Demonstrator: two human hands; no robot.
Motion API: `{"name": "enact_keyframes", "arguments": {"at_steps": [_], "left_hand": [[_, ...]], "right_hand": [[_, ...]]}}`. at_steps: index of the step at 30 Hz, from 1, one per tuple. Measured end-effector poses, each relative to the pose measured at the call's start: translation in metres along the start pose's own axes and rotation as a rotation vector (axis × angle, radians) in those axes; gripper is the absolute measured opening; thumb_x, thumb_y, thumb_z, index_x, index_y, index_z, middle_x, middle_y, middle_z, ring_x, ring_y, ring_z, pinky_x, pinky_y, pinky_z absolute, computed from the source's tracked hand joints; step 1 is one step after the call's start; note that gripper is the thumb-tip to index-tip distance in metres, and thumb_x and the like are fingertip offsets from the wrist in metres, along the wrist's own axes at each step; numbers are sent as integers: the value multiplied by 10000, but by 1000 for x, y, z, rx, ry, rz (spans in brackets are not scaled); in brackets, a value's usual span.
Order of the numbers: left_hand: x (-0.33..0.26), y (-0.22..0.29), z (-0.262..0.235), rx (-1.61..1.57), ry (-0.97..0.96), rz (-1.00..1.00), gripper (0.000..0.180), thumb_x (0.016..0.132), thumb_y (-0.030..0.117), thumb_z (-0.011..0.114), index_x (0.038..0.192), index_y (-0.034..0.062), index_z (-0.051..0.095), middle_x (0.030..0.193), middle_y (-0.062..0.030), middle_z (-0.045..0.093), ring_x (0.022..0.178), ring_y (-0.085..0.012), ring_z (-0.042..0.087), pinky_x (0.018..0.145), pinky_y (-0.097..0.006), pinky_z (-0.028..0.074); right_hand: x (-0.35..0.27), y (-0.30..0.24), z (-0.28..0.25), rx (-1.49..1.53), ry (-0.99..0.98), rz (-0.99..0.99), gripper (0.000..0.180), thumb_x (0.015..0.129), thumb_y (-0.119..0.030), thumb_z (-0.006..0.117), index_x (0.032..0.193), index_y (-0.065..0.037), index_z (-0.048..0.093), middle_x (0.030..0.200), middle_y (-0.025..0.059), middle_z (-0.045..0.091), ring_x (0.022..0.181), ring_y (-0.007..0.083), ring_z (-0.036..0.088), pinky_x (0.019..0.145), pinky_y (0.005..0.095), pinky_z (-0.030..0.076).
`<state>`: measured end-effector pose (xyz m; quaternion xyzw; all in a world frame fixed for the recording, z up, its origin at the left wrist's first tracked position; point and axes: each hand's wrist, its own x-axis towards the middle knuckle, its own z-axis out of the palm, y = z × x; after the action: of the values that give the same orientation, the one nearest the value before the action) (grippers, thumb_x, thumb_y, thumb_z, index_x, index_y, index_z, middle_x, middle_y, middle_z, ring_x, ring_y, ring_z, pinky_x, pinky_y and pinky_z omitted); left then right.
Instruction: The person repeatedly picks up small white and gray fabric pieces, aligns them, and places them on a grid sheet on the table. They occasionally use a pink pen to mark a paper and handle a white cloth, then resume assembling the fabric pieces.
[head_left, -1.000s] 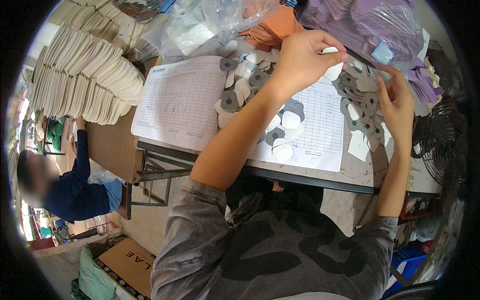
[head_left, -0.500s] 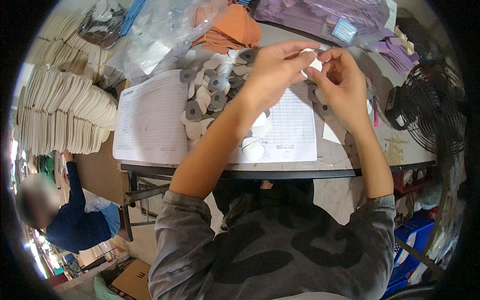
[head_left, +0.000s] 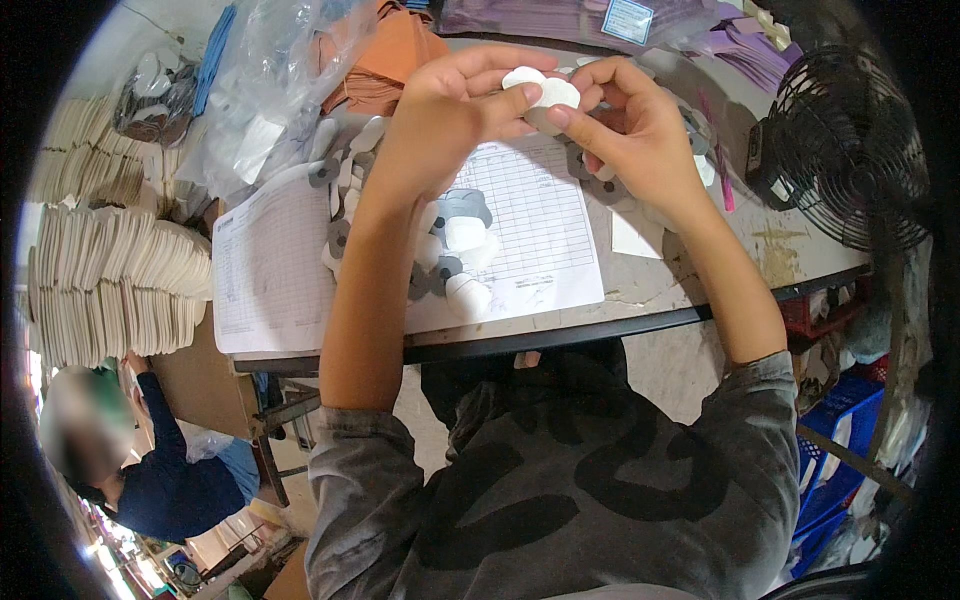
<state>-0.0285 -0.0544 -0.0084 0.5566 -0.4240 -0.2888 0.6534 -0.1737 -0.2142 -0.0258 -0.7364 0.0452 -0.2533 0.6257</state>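
Above the table, my left hand [head_left: 455, 105] pinches flat white rounded pieces [head_left: 556, 92] between thumb and fingers. My right hand [head_left: 630, 130] grips the same pieces from the other side, its thumb pressed on their edge. At least two of them overlap, one showing a greyer underside. Below my wrists lies a loose pile of similar white pieces [head_left: 468, 296] and grey pieces [head_left: 462, 206] with dark centre marks. Part of the pile is hidden behind my left forearm. It rests on printed sheets with ruled tables [head_left: 545, 235].
Tall stacks of cream sheets [head_left: 115, 280] stand at the left. Along the back are a clear plastic bag [head_left: 260, 110], orange pieces [head_left: 385, 55] and purple bundles [head_left: 750, 50]. A black fan [head_left: 850, 150] stands right, above a blue crate [head_left: 840, 440]. A person [head_left: 180, 480] sits at the lower left.
Both hands have shifted left in view with the pieces, which now face me more broadly and show overlapped. The view has tilted, so the table and fan sit differently.
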Motion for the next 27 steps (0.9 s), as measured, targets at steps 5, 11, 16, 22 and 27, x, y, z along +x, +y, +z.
{"name": "enact_keyframes", "arguments": {"at_steps": [5, 11, 16, 22, 27], "left_hand": [[-3, 3, 0, 96, 26, -40, 322, 1042, 135, 707, 1325, -19, 694, 1233, -192, 757, 1099, -219, 761, 973, -337, 651], [1, 1, -11, -5, 11, -6, 384, 1058, 121, 673, 1395, -59, 625, 1279, -230, 739, 1130, -246, 761, 996, -315, 649], [0, 2, -17, 3, 94, -28, 326, 1039, 27, 650, 1346, -82, 644, 1232, -211, 750, 1095, -247, 763, 974, -321, 660], [0, 2, -33, 139, 200, -66, 319, 1011, 95, 729, 1286, -60, 683, 1118, -169, 788, 979, -204, 787, 879, -281, 653], [-3, -4, -51, 677, 226, -45, 256, 949, 67, 756, 1205, 44, 754, 926, -108, 800, 816, -153, 773, 695, -311, 599]], "right_hand": [[0, 0, -3, -17, 13, 3, 259, 940, -131, 853, 1102, -23, 683, 854, -13, 689, 618, 24, 591, 514, 207, 468], [1, -3, -10, -8, 5, 5, 197, 992, -110, 787, 1139, -8, 705, 932, 10, 742, 605, 33, 587, 526, 219, 469], [5, -5, -20, -26, 28, 20, 194, 1009, -103, 762, 1170, -11, 705, 949, 19, 758, 607, 36, 585, 536, 221, 464], [10, -7, -42, -231, 51, 20, 229, 1000, -141, 771, 1187, -21, 716, 956, 23, 765, 630, 50, 600, 562, 234, 489], [14, -3, -55, -445, 59, 6, 204, 1019, -144, 746, 1181, -25, 714, 905, 7, 734, 620, 41, 543, 573, 231, 457]]}}
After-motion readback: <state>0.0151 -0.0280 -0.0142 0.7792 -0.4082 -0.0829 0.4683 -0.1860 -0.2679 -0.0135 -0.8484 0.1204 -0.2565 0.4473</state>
